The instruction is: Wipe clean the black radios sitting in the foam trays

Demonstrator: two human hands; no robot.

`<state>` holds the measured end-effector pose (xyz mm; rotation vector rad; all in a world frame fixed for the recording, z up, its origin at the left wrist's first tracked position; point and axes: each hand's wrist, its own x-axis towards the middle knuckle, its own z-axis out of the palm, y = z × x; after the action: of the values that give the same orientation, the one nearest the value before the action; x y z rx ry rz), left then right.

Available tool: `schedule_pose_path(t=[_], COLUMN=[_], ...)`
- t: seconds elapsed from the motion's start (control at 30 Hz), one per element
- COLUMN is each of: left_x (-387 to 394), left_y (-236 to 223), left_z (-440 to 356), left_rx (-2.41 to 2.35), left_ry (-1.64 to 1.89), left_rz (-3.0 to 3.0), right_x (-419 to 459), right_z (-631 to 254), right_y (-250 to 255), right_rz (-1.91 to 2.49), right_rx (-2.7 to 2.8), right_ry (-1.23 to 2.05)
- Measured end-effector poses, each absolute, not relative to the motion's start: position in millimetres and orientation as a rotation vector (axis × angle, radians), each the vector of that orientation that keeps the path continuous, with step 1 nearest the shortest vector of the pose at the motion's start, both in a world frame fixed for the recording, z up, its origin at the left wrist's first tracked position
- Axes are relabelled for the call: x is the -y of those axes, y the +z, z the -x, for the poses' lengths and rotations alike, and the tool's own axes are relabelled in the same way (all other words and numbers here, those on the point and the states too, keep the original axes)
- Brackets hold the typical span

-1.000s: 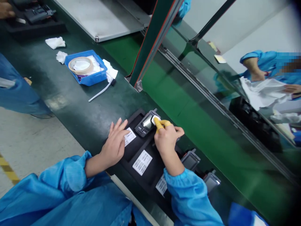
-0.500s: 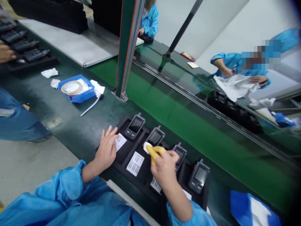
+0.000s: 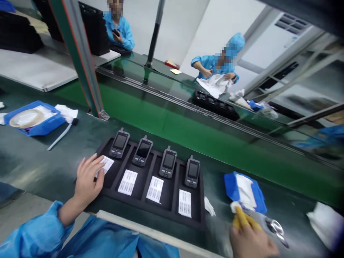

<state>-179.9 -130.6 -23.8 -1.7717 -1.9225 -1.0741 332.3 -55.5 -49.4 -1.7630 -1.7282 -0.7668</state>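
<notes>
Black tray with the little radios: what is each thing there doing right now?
Black foam tray: flat on the bench.
Four black handheld radios: lying in their slots, screens dark.
White printed paper labels: lying below the radios.
Left hand: open, touching a label.
Right hand: yellow finger covers on, pinching a white wipe.

- dark green bench mat (image 3: 40,168) under both hands
- black foam tray (image 3: 139,204) just right of my left hand (image 3: 86,179)
- blue bin (image 3: 34,129) well left of it
- blue-and-white pack (image 3: 242,190) just past my right hand (image 3: 248,240)
- white wipe (image 3: 326,224) right of that hand
</notes>
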Motion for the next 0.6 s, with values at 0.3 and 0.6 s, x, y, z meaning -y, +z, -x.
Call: schedule_pose_path(t=[0.3,0.6], left_x=[159.4,132.4], left_y=[-46.5,-31.1], left_z=[148.9,151.6], left_rx=[1.688,1.757], left_ry=[-0.844,-0.822], left_rz=[2.268,2.193], right_x=[117.9,133.7], right_z=[-281.4,-245.3], right_y=[-81.0,-113.1], right_rz=[1.560,1.468], right_rx=[1.834,1.682], right_ry=[-0.444,-0.254])
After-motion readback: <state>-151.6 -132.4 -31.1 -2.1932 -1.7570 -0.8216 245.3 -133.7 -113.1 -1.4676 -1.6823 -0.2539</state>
